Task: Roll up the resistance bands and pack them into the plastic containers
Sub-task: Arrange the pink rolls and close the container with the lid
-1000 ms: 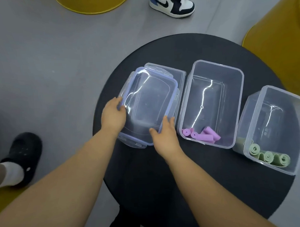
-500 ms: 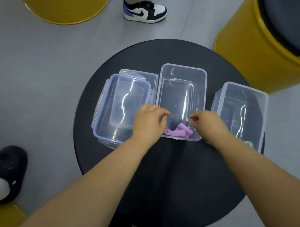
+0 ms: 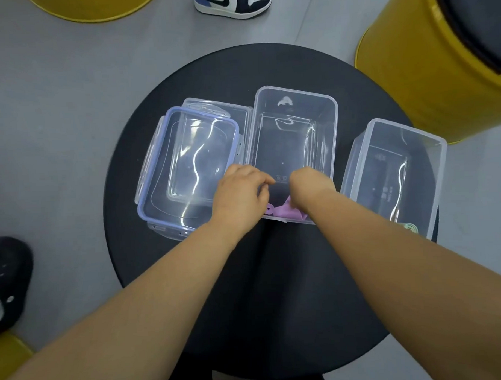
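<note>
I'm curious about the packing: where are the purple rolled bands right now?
In the head view the purple bands lie at the near end of the middle container, partly hidden under the left hand and right hand.

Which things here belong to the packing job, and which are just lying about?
Job: purple band rolls, green band roll, middle container, right container, blue-rimmed lid, left hand, right hand.
Lying about: yellow stool, sneaker, black shoe.
</note>
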